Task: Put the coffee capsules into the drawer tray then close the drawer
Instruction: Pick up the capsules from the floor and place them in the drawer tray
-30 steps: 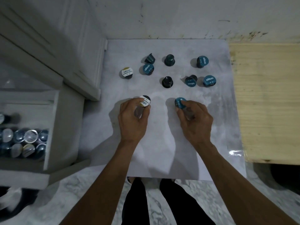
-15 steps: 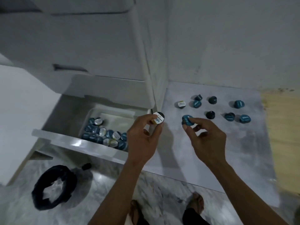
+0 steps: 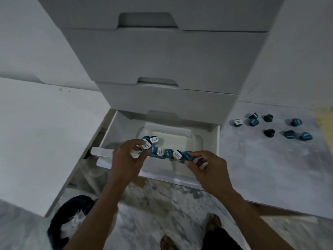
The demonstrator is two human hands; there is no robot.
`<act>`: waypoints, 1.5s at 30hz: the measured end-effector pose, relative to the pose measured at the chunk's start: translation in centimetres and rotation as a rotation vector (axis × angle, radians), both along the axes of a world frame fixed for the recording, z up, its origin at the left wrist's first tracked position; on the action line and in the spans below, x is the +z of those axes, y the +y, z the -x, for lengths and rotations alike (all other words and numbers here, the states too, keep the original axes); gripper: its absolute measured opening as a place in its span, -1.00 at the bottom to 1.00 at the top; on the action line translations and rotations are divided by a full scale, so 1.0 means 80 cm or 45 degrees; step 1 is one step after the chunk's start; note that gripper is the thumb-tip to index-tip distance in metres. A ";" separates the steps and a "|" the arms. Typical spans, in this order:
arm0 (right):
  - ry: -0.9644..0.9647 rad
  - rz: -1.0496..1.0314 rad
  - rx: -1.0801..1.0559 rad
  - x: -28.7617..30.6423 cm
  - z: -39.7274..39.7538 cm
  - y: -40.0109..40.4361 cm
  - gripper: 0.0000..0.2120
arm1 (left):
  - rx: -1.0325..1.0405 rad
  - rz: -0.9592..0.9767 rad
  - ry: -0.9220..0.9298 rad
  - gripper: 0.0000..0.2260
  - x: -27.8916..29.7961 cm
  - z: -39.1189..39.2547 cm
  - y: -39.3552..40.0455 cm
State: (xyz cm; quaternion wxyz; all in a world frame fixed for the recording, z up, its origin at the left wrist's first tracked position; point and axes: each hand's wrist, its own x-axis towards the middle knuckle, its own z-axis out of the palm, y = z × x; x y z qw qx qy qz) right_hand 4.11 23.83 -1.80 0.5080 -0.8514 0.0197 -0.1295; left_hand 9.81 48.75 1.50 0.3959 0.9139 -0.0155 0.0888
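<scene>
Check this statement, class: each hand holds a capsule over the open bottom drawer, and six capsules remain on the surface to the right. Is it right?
Not quite. The head view shows eight capsules remaining on the surface, not six. The rest holds: the left hand and right hand each hold a capsule over the open bottom drawer.

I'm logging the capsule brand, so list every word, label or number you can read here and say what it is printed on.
None can be read for certain.
White-lid capsule pinched in the left hand: dark print, blurred.
Teal capsule pinched in the right hand: pale print, blurred.
Capsules in the tray: lid print too small.
Capsules on the marble slab: lid print too small.
</scene>
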 end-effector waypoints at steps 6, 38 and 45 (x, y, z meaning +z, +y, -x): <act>0.106 0.107 -0.008 -0.013 -0.061 0.025 -0.79 | -0.231 -0.145 0.100 -0.79 -0.018 -0.067 0.000; 0.611 0.413 0.307 -0.110 -0.180 0.037 -0.78 | -0.649 -0.511 0.495 -0.80 -0.124 -0.180 -0.040; 0.638 0.360 0.295 -0.110 -0.176 0.035 -0.77 | -0.652 -0.446 0.551 -0.74 -0.118 -0.175 -0.039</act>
